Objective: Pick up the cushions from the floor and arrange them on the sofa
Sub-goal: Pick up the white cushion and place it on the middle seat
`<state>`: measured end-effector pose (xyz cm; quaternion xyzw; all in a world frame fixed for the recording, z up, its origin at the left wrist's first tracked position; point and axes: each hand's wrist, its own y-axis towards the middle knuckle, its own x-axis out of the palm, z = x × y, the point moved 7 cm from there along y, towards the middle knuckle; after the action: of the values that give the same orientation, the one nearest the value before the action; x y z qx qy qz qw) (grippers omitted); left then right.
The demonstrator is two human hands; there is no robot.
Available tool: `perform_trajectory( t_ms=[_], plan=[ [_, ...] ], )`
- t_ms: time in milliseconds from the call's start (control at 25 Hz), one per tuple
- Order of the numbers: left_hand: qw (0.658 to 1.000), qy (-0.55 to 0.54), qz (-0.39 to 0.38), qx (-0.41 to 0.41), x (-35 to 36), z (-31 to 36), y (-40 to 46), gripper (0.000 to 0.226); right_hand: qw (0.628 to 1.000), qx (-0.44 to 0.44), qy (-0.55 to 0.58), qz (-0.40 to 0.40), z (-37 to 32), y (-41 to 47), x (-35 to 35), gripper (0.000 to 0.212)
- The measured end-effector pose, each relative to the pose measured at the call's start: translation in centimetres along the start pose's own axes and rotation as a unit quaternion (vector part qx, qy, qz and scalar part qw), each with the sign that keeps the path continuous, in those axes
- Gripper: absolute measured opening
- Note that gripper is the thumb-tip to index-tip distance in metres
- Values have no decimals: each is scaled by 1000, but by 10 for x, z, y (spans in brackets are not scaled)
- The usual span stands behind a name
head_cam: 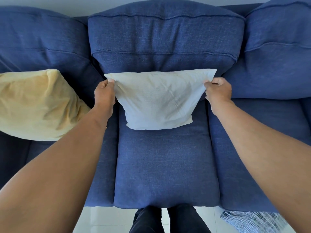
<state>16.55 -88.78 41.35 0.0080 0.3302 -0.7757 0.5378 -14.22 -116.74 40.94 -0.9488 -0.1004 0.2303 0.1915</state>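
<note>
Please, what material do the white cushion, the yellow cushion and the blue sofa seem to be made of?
White cushion: thin matte woven cloth, probably cotton; it creases finely. Yellow cushion: softer fabric with a faint sheen, perhaps velvet or suede-like; broad smooth folds. Blue sofa: coarse matte upholstery weave; visible crosshatch texture.

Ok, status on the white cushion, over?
Left hand and right hand both pinching top corners of white cushion. Cushion upright on middle seat against blue sofa backrest. Yellow cushion on left seat. Patterned item on floor, bottom right.
</note>
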Motion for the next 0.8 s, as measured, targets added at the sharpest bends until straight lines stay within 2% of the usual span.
perform_trajectory(
  t_ms=[80, 160, 240, 320, 480, 640, 800],
  plan=[
    [998, 41, 28, 34, -4, -1, -16, 35, 998, -24, -44, -26, -3, -15, -1, 15],
    [994, 81, 60, 53, -7, -9, -38, 25, 995, -51, -76, -43, -4, -34, -7, 29],
    [989, 121, 64, 54, -7, -19, -64, 38, 991, -62, -97, -68, 1, -51, -9, 37],
    [984, 164, 40, 50, -2, -31, -89, 41, 986, -72, -120, -92, 9, -68, -10, 42],
    [959, 259, -41, 108, 19, -39, -136, 57, 962, -105, -218, -124, 25, -102, -20, 54],
    [895, 362, -114, 233, 49, -35, -187, 65, 938, -141, -293, -122, 40, -141, -49, 63],
    [837, 429, -159, 299, 71, -38, -227, 70, 908, -162, -373, -97, 55, -180, -82, 70]
  ],
)
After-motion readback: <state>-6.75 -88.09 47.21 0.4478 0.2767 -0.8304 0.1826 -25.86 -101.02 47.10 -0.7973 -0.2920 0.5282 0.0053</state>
